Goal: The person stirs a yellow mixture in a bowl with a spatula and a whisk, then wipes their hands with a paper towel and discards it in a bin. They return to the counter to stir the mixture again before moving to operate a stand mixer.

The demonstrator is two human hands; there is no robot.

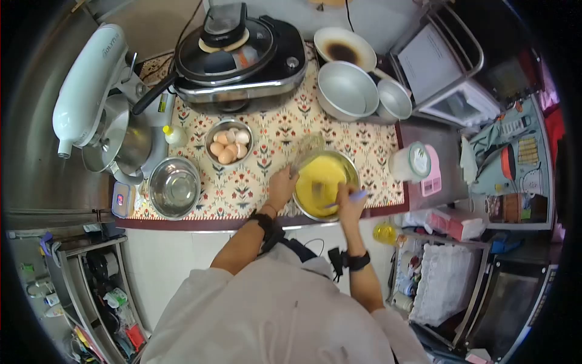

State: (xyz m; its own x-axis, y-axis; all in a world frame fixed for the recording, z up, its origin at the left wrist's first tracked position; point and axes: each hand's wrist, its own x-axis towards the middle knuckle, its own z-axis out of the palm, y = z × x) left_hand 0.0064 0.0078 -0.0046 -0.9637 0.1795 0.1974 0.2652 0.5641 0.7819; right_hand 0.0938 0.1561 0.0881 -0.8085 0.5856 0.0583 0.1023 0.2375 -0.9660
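Note:
A metal bowl (356,171) of smooth yellow mixture stands near the table's front edge. My right hand (350,201) is closed on a whisk-like tool (360,196) with a pale purple handle; its lower end is blurred in the mixture. At the bowl's left rim, my left hand (282,185) has its fingers closed on something clear, perhaps the edge of a transparent container (311,144) that leans by the bowl's upper left rim. To the left are a small bowl of eggshells (228,145) and a steel bowl (174,187) with clear liquid.
A stand mixer (91,85) is at the left, beside a small yellow-capped bottle (175,135). A black electric pan (236,67) sits at the back. Cake tins (347,91) stand back right. A lidded jar (410,162) and a pink scale (431,171) are at the right.

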